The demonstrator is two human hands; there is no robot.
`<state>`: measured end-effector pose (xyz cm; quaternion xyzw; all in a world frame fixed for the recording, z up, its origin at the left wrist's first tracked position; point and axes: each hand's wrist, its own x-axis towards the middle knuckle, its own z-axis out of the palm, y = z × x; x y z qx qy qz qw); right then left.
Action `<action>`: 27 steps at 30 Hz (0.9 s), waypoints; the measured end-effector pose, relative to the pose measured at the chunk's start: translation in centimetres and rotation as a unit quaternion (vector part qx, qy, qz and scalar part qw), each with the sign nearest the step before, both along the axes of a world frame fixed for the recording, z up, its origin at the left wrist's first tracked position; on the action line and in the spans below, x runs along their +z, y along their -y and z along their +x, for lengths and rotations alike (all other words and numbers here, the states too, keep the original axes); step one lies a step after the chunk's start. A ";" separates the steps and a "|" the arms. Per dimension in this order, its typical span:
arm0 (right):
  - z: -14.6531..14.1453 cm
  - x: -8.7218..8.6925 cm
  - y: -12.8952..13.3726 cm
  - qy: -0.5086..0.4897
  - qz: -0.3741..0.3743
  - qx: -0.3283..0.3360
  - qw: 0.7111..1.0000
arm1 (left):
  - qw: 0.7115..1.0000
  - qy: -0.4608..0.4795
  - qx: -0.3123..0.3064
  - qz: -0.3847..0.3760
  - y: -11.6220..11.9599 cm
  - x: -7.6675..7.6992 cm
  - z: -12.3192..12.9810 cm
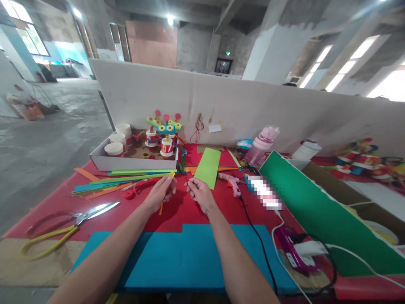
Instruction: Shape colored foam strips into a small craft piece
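Observation:
My left hand (160, 193) is closed on a narrow yellow paper strip (161, 208); one end shows above the fingertips and the other hangs below. Close to its right, my right hand (200, 193) has its fingers pinched together, and I cannot make out what is in them. Behind the right hand lies a light green paper sheet (209, 165). A pink glue gun (232, 183) rests to the right of that hand. Left of my left hand are red-handled scissors (136, 188) and coloured paper strips (104, 182), green, blue and orange.
Large shears (82, 215) with red and yellow handles lie at left. A white box (136, 164) holds paper cups and paper-cup figures (166, 145). At right stand a pink bottle (261, 145), a purple power strip (295, 249) with cables and a green board (316, 211). Blue sheets (177, 261) lie in front.

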<state>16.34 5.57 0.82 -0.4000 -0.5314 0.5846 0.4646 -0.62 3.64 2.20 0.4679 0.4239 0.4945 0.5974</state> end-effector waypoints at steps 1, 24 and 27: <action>0.0 0.0 -0.1 -0.005 0.001 -0.003 1.000 | 1.000 -0.001 -0.001 -0.001 0.0 0.0 0.0; -0.4 0.3 0.3 0.032 0.028 -0.004 0.999 | 0.997 -0.061 -0.052 0.020 0.0 -0.1 0.3; -0.3 0.2 0.4 0.054 0.041 0.011 0.998 | 0.994 -0.096 -0.047 0.027 0.1 -0.3 0.7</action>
